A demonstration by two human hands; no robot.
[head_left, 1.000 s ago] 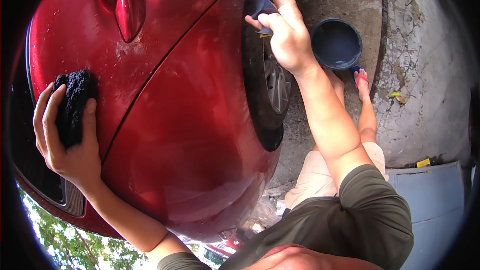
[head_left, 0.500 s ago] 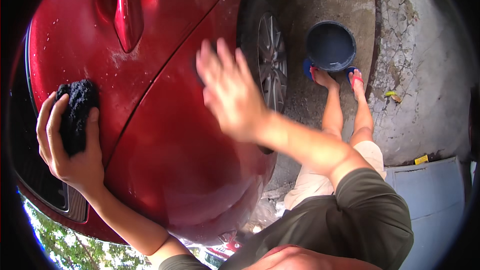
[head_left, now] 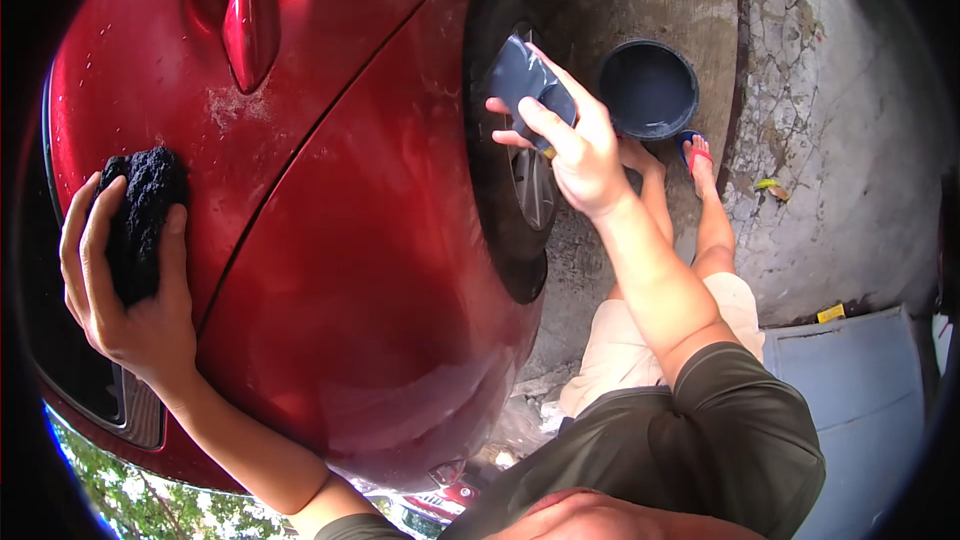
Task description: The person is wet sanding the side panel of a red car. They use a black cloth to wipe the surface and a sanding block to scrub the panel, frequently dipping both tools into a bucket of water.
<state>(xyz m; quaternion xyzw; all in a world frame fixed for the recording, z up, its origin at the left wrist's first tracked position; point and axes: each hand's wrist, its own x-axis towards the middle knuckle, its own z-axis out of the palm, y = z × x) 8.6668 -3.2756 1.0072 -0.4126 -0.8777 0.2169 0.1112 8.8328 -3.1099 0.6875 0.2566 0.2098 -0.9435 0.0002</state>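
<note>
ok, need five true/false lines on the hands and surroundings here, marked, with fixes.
1. The left hand grips a black, rough-textured pad at the red car. True.
2. The right hand is empty. False: it holds a dark, flat sheet.
3. A bucket stands on the ground near the person's feet. True.
4. That bucket is bright yellow. False: it is dark.
5. The car's door handle is red. True.

The left hand (head_left: 128,325) holds a black textured pad (head_left: 150,210) on the red car body (head_left: 350,290). The right hand (head_left: 582,158) grips a dark sheet (head_left: 522,73) near the wheel (head_left: 535,195); a black bucket (head_left: 652,128) stands nearby.
</note>
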